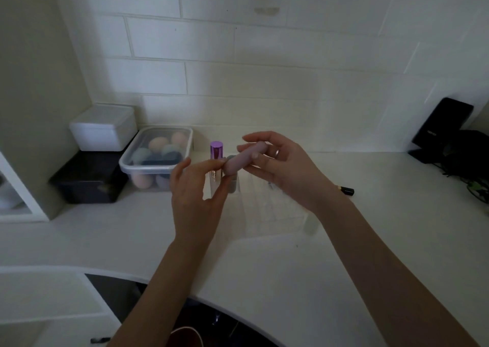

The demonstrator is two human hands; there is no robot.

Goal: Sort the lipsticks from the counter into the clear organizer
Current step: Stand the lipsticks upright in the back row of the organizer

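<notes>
Mauve lipstick is held in the air above the clear organizer: left hand pinches its near end, right hand grips the far end. Next, I judge, lower it upright into a free slot. At 11 o'clock, a purple-capped lipstick stands in it.

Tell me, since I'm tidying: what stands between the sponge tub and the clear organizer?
A purple-capped lipstick tube stands there, head view, beside the clear organizer.

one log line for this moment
right hand: holds lipstick | left hand: pinches its end | organizer: below, two tubes in
</notes>
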